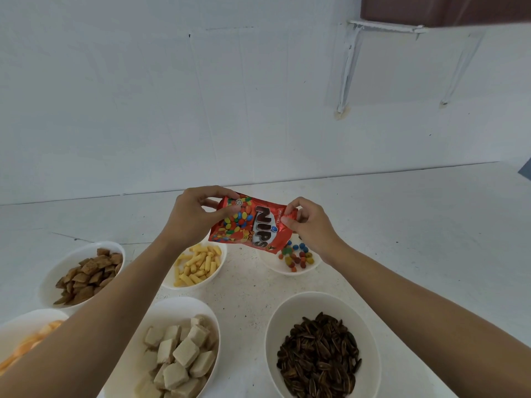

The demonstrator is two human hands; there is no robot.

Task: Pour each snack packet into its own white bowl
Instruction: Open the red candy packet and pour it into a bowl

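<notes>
"Head view: where is the packet [253, 225]?"

"In the air over the middle of the surface [402, 239], held between both hands. Its long axis runs roughly left to right and its printed face looks toward the camera. The logo reads downward."

"And the hands?"

"The left hand [195, 216] grips the left end, with curled fingers behind and the thumb in front. The right hand [310, 225] pinches the crumpled foil at the right end. That end's lower corner hangs just above the candy bowl [273, 265], which has coloured candies [297, 258] in it. I cannot tell how wide the mouth stands."

"What crowds it?"

"The bowl of yellow sticks [221, 267] sits below the packet's left half. Toward the near edge, the bowl of pale cubes [161, 314] and the seed bowl [287, 311] lie under the forearms. The bowl of brown pillows [57, 271] and one of orange pieces [17, 326] are at the left."

"And room?"

"Behind the packet, white surface runs to the wall [201, 110]. It also stretches toward the right edge, past the candy bowl."
</notes>
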